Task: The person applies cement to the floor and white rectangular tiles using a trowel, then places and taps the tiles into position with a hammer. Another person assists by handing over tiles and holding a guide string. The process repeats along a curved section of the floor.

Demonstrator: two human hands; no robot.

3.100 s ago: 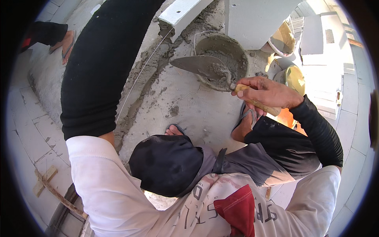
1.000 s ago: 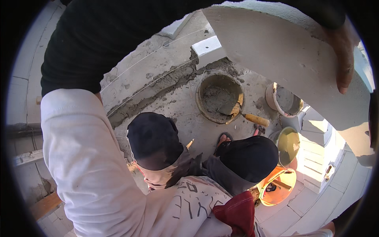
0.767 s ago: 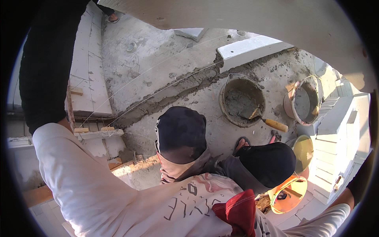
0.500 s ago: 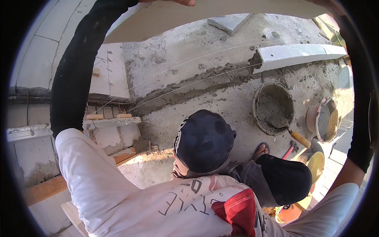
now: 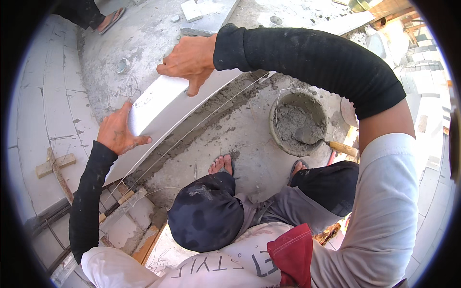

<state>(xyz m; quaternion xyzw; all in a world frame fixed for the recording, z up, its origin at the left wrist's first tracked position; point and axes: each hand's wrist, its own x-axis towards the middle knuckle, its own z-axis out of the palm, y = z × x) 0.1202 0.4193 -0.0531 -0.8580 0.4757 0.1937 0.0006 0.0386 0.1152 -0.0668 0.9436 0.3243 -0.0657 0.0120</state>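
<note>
A long white building block (image 5: 156, 101) stands on its narrow edge along the strip of wet mortar (image 5: 225, 105). My left hand (image 5: 117, 129) grips its left end, thumb on the near face and fingers behind. From above, my right hand (image 5: 189, 62) clasps the top edge farther right, its thumb or finger reaching down the near face. Taut white strings run close along the near side of the block. Its lower edge is partly hidden, so I cannot tell how fully it rests on the mortar.
A bucket of grey mortar (image 5: 281, 122) with a wooden-handled trowel (image 5: 342, 148) stands right of my feet. A block wall (image 5: 48, 105) rises at left, near wooden pieces (image 5: 55, 165). Beyond lies a loose slab (image 5: 211, 19). Another person's sandalled foot (image 5: 113, 20) is at upper left.
The block has come down from high in front of me to the mortar strip, held in both hands. My view has shifted, and both my feet now show.
</note>
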